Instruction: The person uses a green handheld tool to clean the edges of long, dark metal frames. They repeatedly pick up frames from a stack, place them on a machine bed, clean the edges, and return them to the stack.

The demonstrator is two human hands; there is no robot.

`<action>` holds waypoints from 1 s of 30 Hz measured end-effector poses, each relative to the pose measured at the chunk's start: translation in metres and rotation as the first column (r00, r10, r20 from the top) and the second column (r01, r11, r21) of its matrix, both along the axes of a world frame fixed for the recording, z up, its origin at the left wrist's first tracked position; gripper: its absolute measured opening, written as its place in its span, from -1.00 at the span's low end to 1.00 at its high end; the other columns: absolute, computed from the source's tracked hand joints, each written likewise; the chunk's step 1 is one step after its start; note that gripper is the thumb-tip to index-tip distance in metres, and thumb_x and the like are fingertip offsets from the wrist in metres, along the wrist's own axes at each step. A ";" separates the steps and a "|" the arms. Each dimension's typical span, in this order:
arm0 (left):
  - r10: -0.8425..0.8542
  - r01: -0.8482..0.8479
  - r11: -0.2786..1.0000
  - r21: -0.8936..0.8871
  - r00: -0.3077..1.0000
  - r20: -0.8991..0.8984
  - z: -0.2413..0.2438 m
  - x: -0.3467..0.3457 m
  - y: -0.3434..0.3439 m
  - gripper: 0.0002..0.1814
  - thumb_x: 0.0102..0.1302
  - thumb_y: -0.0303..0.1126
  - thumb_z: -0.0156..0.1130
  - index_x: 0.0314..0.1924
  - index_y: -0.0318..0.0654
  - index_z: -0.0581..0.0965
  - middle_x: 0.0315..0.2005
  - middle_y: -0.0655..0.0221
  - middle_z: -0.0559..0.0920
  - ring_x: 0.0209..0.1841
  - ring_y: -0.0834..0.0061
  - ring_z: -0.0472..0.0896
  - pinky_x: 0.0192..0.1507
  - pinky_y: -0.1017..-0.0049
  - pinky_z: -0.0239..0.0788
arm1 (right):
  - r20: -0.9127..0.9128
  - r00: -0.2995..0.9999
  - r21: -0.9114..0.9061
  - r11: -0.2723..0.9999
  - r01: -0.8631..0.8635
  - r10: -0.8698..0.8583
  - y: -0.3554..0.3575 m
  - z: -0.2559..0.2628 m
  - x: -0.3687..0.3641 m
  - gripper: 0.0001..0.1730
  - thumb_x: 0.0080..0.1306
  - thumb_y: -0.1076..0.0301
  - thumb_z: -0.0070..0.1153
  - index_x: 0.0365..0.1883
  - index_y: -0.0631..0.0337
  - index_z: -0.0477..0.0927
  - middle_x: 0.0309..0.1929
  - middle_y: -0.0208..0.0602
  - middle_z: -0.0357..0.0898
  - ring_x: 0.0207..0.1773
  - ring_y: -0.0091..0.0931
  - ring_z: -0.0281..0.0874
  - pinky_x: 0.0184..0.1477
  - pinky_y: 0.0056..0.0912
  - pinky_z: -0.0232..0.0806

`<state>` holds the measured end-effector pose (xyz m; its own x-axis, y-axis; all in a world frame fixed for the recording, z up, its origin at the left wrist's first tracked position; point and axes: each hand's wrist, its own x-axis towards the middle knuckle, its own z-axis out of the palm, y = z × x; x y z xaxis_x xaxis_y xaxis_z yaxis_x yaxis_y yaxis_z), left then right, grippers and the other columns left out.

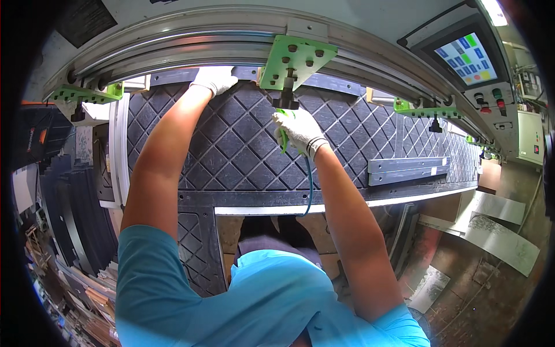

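Note:
My right hand (300, 130), in a white knit glove, grips a bright green air blow gun (284, 141). A blue air hose (311, 186) hangs from it over the front edge of the table. Just above that hand is a black clamp knob (285, 103) under a green bracket (299, 54). My left hand (217, 79), gloved too, reaches to the back of the table beside a dark drilled bar (173, 76). Its fingertips are partly hidden under the rail, so its grip is unclear. Below both hands lies a black mat with diamond grooves (243, 147).
An aluminium rail (195, 45) spans the back, with more green brackets (427, 108) and knobs. Two drilled bars (407, 170) lie on the mat at right. A touchscreen panel (466, 58) with push buttons stands at upper right. Dark strips (78, 208) are stacked at left; metal sheets (503, 243) lie at right.

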<state>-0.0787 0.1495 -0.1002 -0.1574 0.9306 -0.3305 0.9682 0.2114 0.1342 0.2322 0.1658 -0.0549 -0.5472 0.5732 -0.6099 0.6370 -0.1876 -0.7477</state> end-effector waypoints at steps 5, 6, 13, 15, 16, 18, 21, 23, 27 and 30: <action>0.010 -0.008 0.999 -0.044 1.000 0.026 0.001 -0.003 0.003 -0.28 0.48 0.24 0.18 0.22 -0.29 0.72 0.32 -0.07 0.69 0.39 -0.09 0.62 0.46 0.03 0.43 | -0.013 1.000 0.089 0.996 -0.010 0.012 -0.002 -0.011 0.003 -0.65 0.59 0.04 0.26 -0.06 0.19 0.61 -0.36 -0.29 0.75 -0.35 -0.43 0.77 -0.15 -0.29 0.58; 0.000 0.000 1.000 -0.027 1.000 0.012 0.000 -0.005 0.001 -0.28 0.48 0.24 0.18 0.22 -0.29 0.72 0.32 -0.07 0.69 0.39 -0.09 0.63 0.46 0.03 0.43 | -0.031 0.999 0.087 0.996 0.027 -0.024 -0.008 -0.010 0.005 -0.65 0.58 0.04 0.26 -0.05 0.19 0.62 -0.36 -0.29 0.75 -0.35 -0.43 0.78 -0.14 -0.29 0.58; -0.026 0.026 1.000 0.015 0.999 -0.035 -0.017 -0.008 0.003 -0.24 0.51 0.28 0.13 0.24 -0.30 0.72 0.34 -0.04 0.68 0.39 -0.09 0.62 0.48 0.00 0.39 | -0.125 0.940 0.017 0.947 0.321 -0.316 -0.040 0.007 0.036 -0.77 0.57 0.28 0.32 0.07 0.21 0.67 -0.29 -0.36 0.75 -0.34 -0.59 0.70 -0.25 -0.42 0.56; -0.023 0.023 0.999 -0.028 1.000 -0.005 -0.013 -0.008 0.003 -0.23 0.52 0.30 0.10 0.26 -0.29 0.72 0.35 -0.03 0.68 0.40 -0.08 0.62 0.49 0.00 0.39 | -0.271 0.848 -0.036 0.885 0.465 -0.456 -0.041 -0.014 0.069 -0.80 0.60 0.34 0.29 0.08 0.22 0.68 -0.23 -0.38 0.75 -0.33 -0.62 0.69 -0.27 -0.48 0.56; -0.038 0.041 0.997 0.059 0.998 -0.044 -0.018 -0.010 -0.004 -0.22 0.54 0.32 0.06 0.23 -0.27 0.73 0.30 -0.01 0.72 0.36 -0.08 0.65 0.44 0.02 0.43 | -0.232 0.821 -0.073 0.851 0.520 -0.522 -0.038 -0.008 0.083 -0.84 0.63 0.38 0.24 0.07 0.22 0.68 -0.17 -0.36 0.75 -0.31 -0.61 0.69 -0.30 -0.49 0.57; -0.023 0.024 0.999 -0.041 1.000 0.013 -0.017 -0.013 0.002 -0.22 0.54 0.33 0.04 0.20 -0.27 0.74 0.25 -0.02 0.74 0.32 -0.08 0.69 0.39 0.03 0.47 | -0.228 0.744 -0.001 0.764 0.645 -0.628 -0.021 -0.012 0.108 -0.83 0.67 0.34 0.19 0.10 0.21 0.65 -0.21 -0.36 0.72 -0.32 -0.60 0.67 -0.39 -0.46 0.53; -0.009 0.014 0.995 -0.094 0.999 0.054 -0.024 -0.015 0.004 -0.22 0.53 0.34 0.02 0.14 -0.26 0.76 0.18 -0.04 0.78 0.24 -0.09 0.73 0.31 0.04 0.53 | -0.275 0.615 0.030 0.633 0.774 -0.739 0.014 -0.029 0.137 -0.84 0.70 0.29 0.14 0.05 0.19 0.61 -0.25 -0.38 0.69 -0.40 -0.60 0.62 -0.43 -0.44 0.49; -0.008 0.013 0.996 -0.090 0.998 0.055 -0.022 -0.013 0.005 -0.22 0.52 0.34 0.02 0.12 -0.27 0.77 0.16 -0.05 0.78 0.24 -0.10 0.73 0.31 0.04 0.53 | -0.201 0.696 0.154 0.679 0.718 -0.690 0.030 -0.033 0.143 -0.81 0.70 0.23 0.16 -0.02 0.18 0.59 -0.31 -0.40 0.67 -0.43 -0.61 0.61 -0.44 -0.44 0.48; 0.010 -0.001 0.985 -0.174 0.999 0.048 -0.014 -0.007 0.011 -0.31 0.52 0.22 0.08 0.18 -0.25 0.78 0.31 -0.02 0.71 0.40 -0.07 0.62 0.49 0.02 0.40 | -0.101 0.767 0.240 0.733 0.636 -0.633 0.045 -0.033 0.148 -0.77 0.68 0.19 0.16 -0.07 0.17 0.58 -0.42 -0.44 0.62 -0.49 -0.62 0.58 -0.47 -0.44 0.46; 0.010 -0.003 0.993 -0.115 0.998 0.060 -0.035 -0.015 0.008 -0.24 0.52 0.31 0.05 0.20 -0.25 0.76 0.31 -0.03 0.71 0.38 -0.07 0.64 0.46 0.03 0.41 | -0.107 0.770 0.276 0.726 0.630 -0.629 0.045 -0.024 0.141 -0.77 0.68 0.19 0.15 -0.15 0.15 0.57 -0.47 -0.46 0.57 -0.53 -0.60 0.57 -0.51 -0.43 0.43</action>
